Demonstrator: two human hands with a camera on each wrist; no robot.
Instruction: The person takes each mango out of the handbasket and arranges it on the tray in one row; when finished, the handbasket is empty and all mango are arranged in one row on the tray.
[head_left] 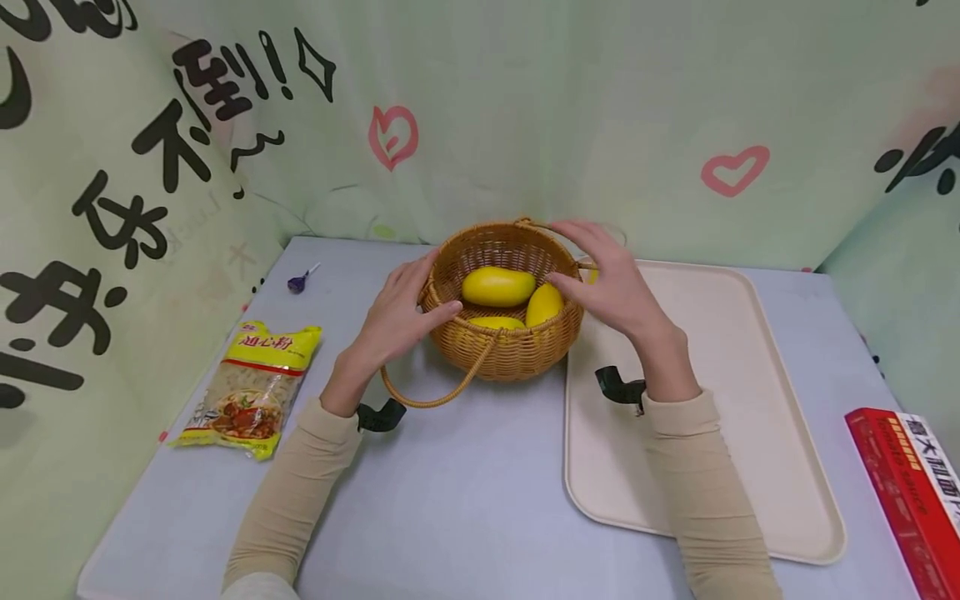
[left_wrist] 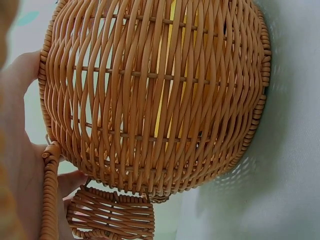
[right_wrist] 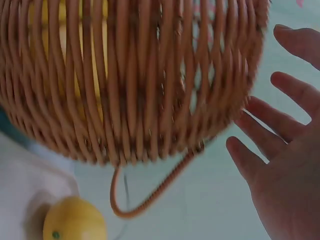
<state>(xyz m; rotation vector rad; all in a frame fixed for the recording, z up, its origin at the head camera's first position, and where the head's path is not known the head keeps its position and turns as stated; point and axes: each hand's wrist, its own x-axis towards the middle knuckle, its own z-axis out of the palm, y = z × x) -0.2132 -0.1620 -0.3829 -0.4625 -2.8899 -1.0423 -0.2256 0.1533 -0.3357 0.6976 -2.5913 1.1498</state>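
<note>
A woven wicker basket (head_left: 510, 354) stands at the back of the table, with several yellow, mango-like fruits (head_left: 498, 286) inside. My left hand (head_left: 401, 308) holds the basket's left rim, its thumb over the edge; in the left wrist view part of that hand (left_wrist: 22, 125) shows behind the rim and handle. A looped handle (head_left: 431, 404) hangs toward the front left. Around the right rim my right hand (head_left: 611, 287) is spread; in the right wrist view its fingers are fairly straight, the fingertips close to the weave. Whether they touch it I cannot tell.
A beige tray (head_left: 720, 467) lies to the right; another yellow fruit (right_wrist: 75, 220) is beside the basket. At left are a noodle packet (head_left: 251, 383) and a purple lollipop (head_left: 297, 283). A red box (head_left: 907, 492) lies at the right edge. A printed curtain (head_left: 562, 125) hangs behind.
</note>
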